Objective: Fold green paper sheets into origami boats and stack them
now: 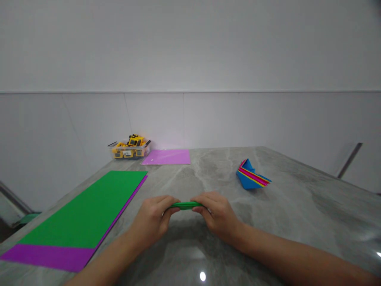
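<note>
Between my two hands, a folded piece of green paper (186, 205) is held edge-on, a little above the grey table. My left hand (154, 216) pinches its left end between thumb and fingers. At the other end, my right hand (216, 214) grips it the same way. The paper looks like a narrow, layered strip from here, and its ends are hidden by my fingers. To the right and farther back sits a folded paper boat (251, 176), blue with pink and yellow stripes, apart from both hands.
A large green sheet (86, 208) lies over a purple sheet (49, 256) on the left. A clear plastic box (129, 151) of yellow toy vehicles stands at the back left, beside a light purple sheet (166, 157). A white wall (214, 119) rises behind the marble-patterned table (288, 222).
</note>
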Demonstrator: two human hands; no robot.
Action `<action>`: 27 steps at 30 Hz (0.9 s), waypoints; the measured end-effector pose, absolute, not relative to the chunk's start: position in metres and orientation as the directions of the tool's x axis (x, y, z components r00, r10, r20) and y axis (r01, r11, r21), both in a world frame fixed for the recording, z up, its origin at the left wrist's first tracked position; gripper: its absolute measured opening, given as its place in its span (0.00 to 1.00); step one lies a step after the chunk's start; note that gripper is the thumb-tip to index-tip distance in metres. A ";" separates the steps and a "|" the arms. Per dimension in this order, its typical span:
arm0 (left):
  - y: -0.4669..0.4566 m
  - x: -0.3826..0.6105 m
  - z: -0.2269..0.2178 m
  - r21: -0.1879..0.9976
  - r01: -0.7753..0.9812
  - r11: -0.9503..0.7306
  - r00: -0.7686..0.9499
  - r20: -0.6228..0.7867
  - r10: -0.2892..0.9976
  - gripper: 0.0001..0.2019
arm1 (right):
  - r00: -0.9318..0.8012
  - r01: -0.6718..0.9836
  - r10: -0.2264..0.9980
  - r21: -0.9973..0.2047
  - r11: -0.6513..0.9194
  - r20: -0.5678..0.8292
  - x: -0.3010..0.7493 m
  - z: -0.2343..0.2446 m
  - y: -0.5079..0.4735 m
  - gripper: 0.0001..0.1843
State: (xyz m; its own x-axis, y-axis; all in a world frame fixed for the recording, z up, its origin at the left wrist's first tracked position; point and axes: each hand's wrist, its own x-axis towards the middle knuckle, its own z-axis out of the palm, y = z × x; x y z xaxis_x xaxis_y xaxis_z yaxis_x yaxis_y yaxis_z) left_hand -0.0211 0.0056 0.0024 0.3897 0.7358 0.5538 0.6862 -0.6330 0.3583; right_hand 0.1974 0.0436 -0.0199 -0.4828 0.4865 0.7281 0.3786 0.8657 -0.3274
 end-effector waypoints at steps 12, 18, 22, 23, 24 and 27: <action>0.002 0.006 0.003 0.496 0.845 -0.199 0.184 0.080 0.980 0.16 | -0.488 0.709 0.847 -0.471 0.525 0.209 0.187 -0.002 0.031 0.17; -0.004 0.025 0.002 0.415 0.868 -0.272 0.234 0.140 0.962 0.25 | -0.528 0.757 0.773 -0.218 0.616 0.351 0.177 -0.003 0.022 0.26; -0.001 0.028 0.000 0.522 0.811 -0.266 0.202 0.177 0.963 0.27 | -0.538 0.657 0.791 -0.443 0.611 0.293 0.176 0.002 0.026 0.28; 0.001 0.029 -0.002 0.584 0.774 -0.247 0.179 0.172 0.969 0.27 | -0.528 0.621 0.811 -0.537 0.572 0.253 0.175 0.003 0.027 0.27; 0.002 0.031 -0.005 0.654 0.724 -0.218 0.151 0.158 0.976 0.26 | -0.512 0.583 0.834 -0.629 0.514 0.207 0.175 0.005 0.028 0.26; 0.005 0.034 -0.012 0.845 0.527 -0.096 0.053 0.081 0.995 0.24 | -0.455 0.495 0.884 -0.795 0.352 0.107 0.173 0.005 0.029 0.25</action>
